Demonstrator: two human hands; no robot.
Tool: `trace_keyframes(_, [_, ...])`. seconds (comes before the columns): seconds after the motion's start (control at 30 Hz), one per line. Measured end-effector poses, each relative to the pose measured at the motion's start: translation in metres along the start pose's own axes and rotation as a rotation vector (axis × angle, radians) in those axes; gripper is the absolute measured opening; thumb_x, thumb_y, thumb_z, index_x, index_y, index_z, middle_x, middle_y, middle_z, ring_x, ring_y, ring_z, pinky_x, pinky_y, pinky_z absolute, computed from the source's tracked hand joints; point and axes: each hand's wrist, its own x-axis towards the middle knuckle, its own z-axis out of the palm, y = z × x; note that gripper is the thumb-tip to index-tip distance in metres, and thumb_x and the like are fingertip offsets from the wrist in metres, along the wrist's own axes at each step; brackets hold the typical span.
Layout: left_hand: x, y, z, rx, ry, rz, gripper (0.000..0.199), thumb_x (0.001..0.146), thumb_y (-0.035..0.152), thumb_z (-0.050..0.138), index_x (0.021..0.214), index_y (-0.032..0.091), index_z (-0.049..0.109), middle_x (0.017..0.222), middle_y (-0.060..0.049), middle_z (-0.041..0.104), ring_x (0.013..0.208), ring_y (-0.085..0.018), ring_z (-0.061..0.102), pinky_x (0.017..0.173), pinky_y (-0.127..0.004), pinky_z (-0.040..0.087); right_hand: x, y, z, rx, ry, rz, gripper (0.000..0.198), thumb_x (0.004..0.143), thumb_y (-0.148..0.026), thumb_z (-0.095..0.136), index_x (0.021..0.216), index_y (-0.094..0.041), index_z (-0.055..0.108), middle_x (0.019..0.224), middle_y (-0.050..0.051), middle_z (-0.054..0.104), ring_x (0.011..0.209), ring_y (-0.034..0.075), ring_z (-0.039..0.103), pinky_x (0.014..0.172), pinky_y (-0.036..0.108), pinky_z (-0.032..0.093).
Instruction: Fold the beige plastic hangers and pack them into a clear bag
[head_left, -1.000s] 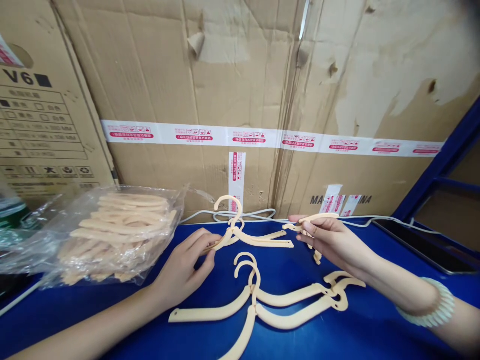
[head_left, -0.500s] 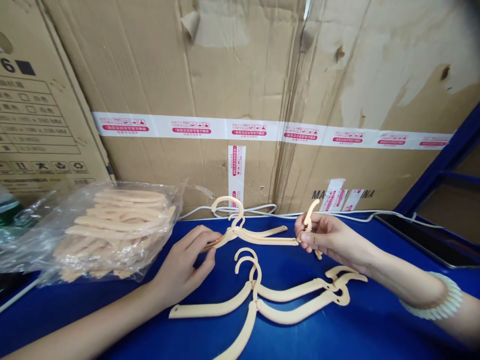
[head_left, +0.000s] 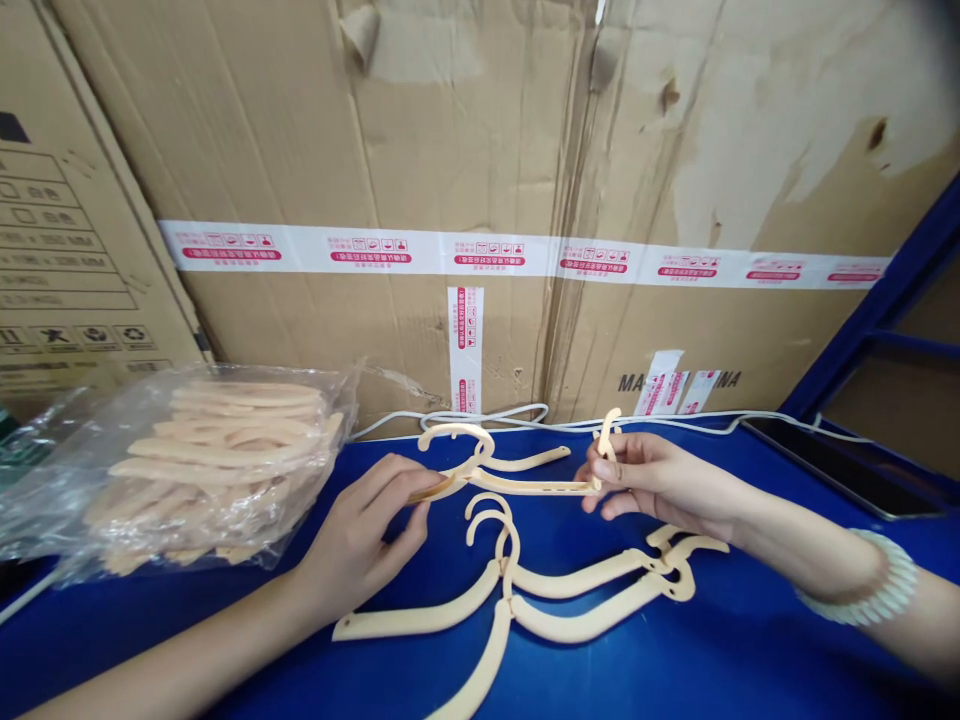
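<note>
My left hand (head_left: 360, 530) grips the left arm of a cream plastic folding hanger (head_left: 532, 488), which is raised and tilted with its hook towards the back. At the hanger's right end, my right hand (head_left: 664, 480) pinches a small curved hook piece (head_left: 610, 425) upright against the arm's tip. Whether the two are joined I cannot tell. Behind lies another hanger (head_left: 529, 461), partly hidden. In front, two more folding hangers (head_left: 577, 625) overlap on the blue table (head_left: 645, 670), with small curved pieces (head_left: 684, 580) at their right ends.
A clear plastic bag (head_left: 225, 470) full of cream hanger parts sits at the left. Large cardboard boxes (head_left: 300, 330) stand along the back. A white cable (head_left: 517, 422) runs along the table's back edge, and a dark phone-like device (head_left: 840, 468) lies at the right.
The held hanger has rolled in my left hand, showing its edge. My right hand has turned the small hook piece at the arm's tip. The view has shifted slightly.
</note>
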Motion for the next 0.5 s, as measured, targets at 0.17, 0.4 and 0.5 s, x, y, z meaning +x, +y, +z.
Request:
trace_keyframes(0.17, [0.0, 0.001, 0.001, 0.026, -0.026, 0.022, 0.027, 0.092, 0.003, 0.049, 0.113, 0.019, 0.056, 0.103, -0.007, 0.063, 0.093, -0.018, 0.06, 0.082, -0.032, 0.051, -0.002, 0.003, 0.006, -0.052, 0.066, -0.055, 0.038, 0.066, -0.039, 0.088, 0.073, -0.016, 0.059, 0.074, 0.003, 0.07, 0.069, 0.014, 0.07, 0.065, 0.023, 0.056])
trace_keyframes(0.4, [0.003, 0.0, 0.003, -0.041, -0.029, 0.016, 0.03, 0.091, 0.001, 0.049, 0.115, 0.019, 0.055, 0.101, -0.006, 0.063, 0.093, -0.017, 0.059, 0.082, -0.03, 0.051, -0.002, 0.005, 0.017, -0.203, 0.201, -0.242, 0.043, 0.061, -0.041, 0.089, 0.071, -0.019, 0.054, 0.061, 0.002, 0.067, 0.055, 0.015, 0.063, 0.052, 0.026, 0.05])
trace_keyframes(0.5, [0.002, 0.0, 0.003, -0.059, -0.041, 0.008, 0.03, 0.092, 0.001, 0.049, 0.116, 0.018, 0.054, 0.101, -0.006, 0.061, 0.092, -0.016, 0.059, 0.08, -0.027, 0.051, -0.004, 0.005, 0.019, -0.28, 0.252, -0.325, 0.042, 0.066, -0.047, 0.085, 0.072, -0.02, 0.053, 0.058, 0.002, 0.066, 0.05, 0.014, 0.059, 0.049, 0.026, 0.047])
